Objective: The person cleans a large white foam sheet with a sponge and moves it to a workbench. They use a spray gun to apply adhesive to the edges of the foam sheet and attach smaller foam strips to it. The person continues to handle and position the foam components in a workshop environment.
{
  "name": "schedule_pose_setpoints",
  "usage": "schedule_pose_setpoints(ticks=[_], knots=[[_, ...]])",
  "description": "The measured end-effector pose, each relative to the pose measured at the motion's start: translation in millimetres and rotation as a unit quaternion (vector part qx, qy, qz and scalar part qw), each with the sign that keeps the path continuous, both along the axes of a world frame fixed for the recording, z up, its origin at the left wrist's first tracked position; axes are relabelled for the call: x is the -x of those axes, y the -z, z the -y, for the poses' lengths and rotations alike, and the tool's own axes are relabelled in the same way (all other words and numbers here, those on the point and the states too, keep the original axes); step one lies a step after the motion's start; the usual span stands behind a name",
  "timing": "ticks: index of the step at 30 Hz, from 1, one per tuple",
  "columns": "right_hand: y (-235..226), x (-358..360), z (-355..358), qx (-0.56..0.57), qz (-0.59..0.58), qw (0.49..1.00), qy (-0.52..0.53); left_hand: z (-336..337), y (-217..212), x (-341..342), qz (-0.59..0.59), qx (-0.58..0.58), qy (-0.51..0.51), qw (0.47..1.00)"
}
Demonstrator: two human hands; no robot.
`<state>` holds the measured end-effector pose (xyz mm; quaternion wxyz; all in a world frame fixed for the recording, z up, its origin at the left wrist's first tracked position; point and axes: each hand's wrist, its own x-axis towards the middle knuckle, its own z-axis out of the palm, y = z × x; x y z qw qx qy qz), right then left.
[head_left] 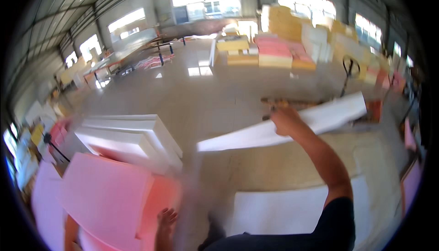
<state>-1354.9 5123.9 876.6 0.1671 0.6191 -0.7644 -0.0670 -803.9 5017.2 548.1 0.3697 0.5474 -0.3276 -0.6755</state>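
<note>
My right hand (pixel 288 122) reaches out ahead, its fingers closed over the upper edge of a long white foam sheet (pixel 329 114). The sheet is held on edge and tilted, its right end higher than its left. My left hand (pixel 167 218) is low in the view beside a stack of pink foam sheets (pixel 107 191), its fingers loosely bent and apart with nothing visible in them. Thick white foam slabs (pixel 123 137) stand just beyond the pink stack. A flat white sheet (pixel 274 210) lies low down near my right arm.
Behind the held sheet is a pallet truck with a black handle (pixel 350 68). Piles of yellow foam blocks (pixel 281 20) and pink foam sheets (pixel 274 47) stand at the far right. A long work table (pixel 132 52) is at the far left. More foam pieces (pixel 59 132) crowd the left side.
</note>
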Motion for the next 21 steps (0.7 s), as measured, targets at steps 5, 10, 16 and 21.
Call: schedule_pose_setpoints(ticks=[5,10,16,21], knots=[[18.1,-57.6,2.4,-0.064,-0.003,0.969,0.237,84.9,102.8,-161.7,-0.155,0.066,-0.031,0.985],[-23.4,53.3,-21.1,-0.016,-0.094,0.948,0.303,222.3,-10.8,-55.4,-0.069,0.13,0.007,0.989],[8.3,62.1,101.4,0.018,0.136,0.91,0.392,401.7,-28.7,5.6,0.028,0.118,0.075,0.99],[48.2,80.1,262.9,0.066,0.302,0.86,0.405,516.3,-14.7,92.8,0.101,0.101,0.181,0.973]])
